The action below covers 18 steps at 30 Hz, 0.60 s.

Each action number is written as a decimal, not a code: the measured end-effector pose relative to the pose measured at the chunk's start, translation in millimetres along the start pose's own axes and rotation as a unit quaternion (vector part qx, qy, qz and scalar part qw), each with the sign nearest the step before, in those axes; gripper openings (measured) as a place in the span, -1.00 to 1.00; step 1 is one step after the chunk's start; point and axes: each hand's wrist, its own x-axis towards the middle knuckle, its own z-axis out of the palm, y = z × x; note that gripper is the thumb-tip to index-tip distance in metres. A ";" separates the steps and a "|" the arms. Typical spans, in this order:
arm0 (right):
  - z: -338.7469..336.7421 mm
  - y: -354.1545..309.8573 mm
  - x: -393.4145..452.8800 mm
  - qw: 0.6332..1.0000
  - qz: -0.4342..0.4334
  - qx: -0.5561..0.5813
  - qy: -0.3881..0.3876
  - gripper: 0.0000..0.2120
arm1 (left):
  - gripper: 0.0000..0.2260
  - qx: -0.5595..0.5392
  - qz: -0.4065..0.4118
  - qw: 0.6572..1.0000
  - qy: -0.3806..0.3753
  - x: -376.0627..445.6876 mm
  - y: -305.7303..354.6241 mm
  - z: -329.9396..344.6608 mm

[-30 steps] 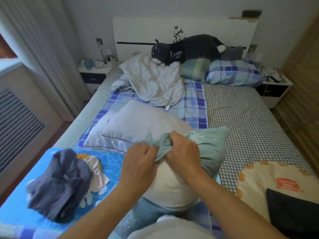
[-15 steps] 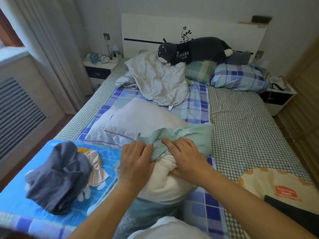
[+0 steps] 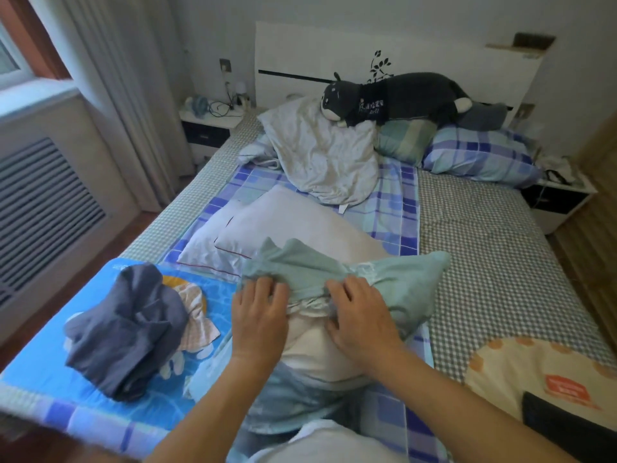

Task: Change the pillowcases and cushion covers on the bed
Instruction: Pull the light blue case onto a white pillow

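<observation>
Hands meet at the bunched mouth of a pale green pillowcase (image 3: 394,289) near the foot of the bed (image 3: 500,248), which suggests the step in hand is working this cover along a white pillow (image 3: 320,349). The far end of the pillow sits inside the green fabric, while the near end bulges out bare and white toward the person. Whether the cover is going on or coming off cannot be told from this moment alone.

The left hand (image 3: 258,315) lies on the left side of the gathered edge, fingers fairly straight and spread, tips touching the green cloth rather than clearly gripping it. The right hand (image 3: 360,315) lies on the right side, fingers slightly bent and pressing where the fabric meets the white filling (its fingertips dig in a little, but a true pinch is not plain).

Next, both hands probably need to take a firm hold of the hem on either side and pull it evenly along the pillow, since the cloth is crumpled in the middle and could snag.

Just behind lies a bare white pillow (image 3: 283,228), and beyond it a crumpled white cover (image 3: 320,158). A dark blue garment (image 3: 127,329) is heaped on a bright blue mat (image 3: 43,372) to the left. A plaid pillow (image 3: 480,155) and a dark plush toy (image 3: 400,98) rest by the headboard.
</observation>
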 end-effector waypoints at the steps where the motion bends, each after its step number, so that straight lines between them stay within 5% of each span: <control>1: 2.2 3.9 -8.4 0.999 -0.041 -0.007 0.009 -0.60 | -0.78 -0.001 -0.025 1.000 -0.019 -1.9 -6.5 1.4; 6: 9.9 22.0 -8.8 0.999 -0.005 -0.039 0.028 -0.68 | -0.79 -0.121 0.092 0.988 -0.016 -8.6 44.5 -6.0; 11: 0.4 36.1 6.3 0.969 0.163 0.021 0.185 -0.85 | -0.76 -0.092 0.155 0.982 0.048 -12.6 77.8 -3.0; 15: -17.8 61.7 1.4 0.952 0.238 -0.021 0.192 -0.65 | -0.76 -0.044 0.032 0.998 0.033 -12.5 32.0 5.9; 18: -15.2 58.8 -35.2 0.983 0.142 -0.056 0.101 -0.63 | -0.69 0.002 -0.093 0.992 -0.086 -21.1 -15.4 17.2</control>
